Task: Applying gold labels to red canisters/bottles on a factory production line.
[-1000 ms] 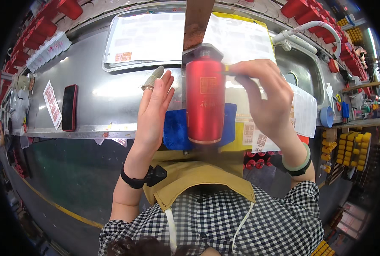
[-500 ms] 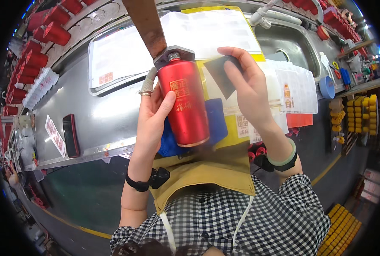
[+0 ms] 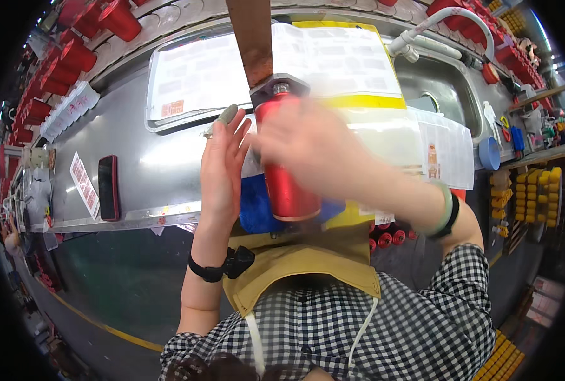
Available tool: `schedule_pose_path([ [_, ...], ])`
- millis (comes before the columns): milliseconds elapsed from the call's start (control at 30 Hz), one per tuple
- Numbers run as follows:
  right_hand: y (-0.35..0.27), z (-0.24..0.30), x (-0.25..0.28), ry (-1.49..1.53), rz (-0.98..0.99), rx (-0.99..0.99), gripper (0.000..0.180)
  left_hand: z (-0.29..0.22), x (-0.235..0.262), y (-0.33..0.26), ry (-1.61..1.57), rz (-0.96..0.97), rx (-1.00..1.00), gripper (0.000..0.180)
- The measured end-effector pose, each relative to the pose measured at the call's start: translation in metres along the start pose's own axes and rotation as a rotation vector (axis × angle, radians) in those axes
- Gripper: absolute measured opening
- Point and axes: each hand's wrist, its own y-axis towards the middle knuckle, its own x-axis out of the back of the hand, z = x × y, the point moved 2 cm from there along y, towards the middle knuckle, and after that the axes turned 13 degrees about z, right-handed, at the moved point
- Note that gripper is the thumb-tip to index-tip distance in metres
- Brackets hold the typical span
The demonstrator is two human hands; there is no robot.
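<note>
A red metallic bottle [image 3: 290, 193] hangs or rests tilted in front of me, its neck held at a dark hexagonal metal holder [image 3: 262, 96] on a brown bar [image 3: 250, 41]. My left hand [image 3: 219, 174] is just left of the bottle, fingers stretched up and apart, apparently holding nothing. A grey-green cover [image 3: 228, 114] sits on one of its fingertips. Smeared by motion, my right hand [image 3: 301, 136] reaches across the bottle's upper front and hides its gold print. Whether that hand still holds the dark flat piece cannot be seen. Blue cloth [image 3: 257, 206] lies under the bottle.
Printed white sheets [image 3: 197, 79] lie on a tray behind the bottle, others on yellow boards [image 3: 358, 100]. A phone [image 3: 108, 187] and a sticker strip [image 3: 84, 184] lie left. The sink [image 3: 441, 82] and a blue bowl [image 3: 489, 152] are right. Red cups [image 3: 120, 20] stand at the back.
My right hand has swung left from beside the bottle to across its front; the dark flat piece it held no longer shows. My left hand has let go of the bottle's side and straightened its fingers.
</note>
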Motion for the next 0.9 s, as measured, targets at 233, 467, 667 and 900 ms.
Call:
schedule_pose_path([
  [233,-0.024,-0.017,-0.007,-0.182,-0.208,0.268,0.012,-0.010,0.019,-0.017,0.041,-0.054,-0.019,0.058],
  [467,-0.031,-0.037,0.004,0.150,-0.232,-0.077,0.029,-0.016,0.017,-0.026,0.042,-0.026,0.022,0.059],
  [667,-0.025,0.024,0.009,0.031,0.026,0.318,0.022,-0.010,0.020,-0.020,0.006,-0.017,0.022,0.059],
  [900,0.023,-0.051,0.032,-0.357,-0.106,0.095,0.018,-0.021,0.010,-0.024,0.019,0.035,-0.001,0.059],
])
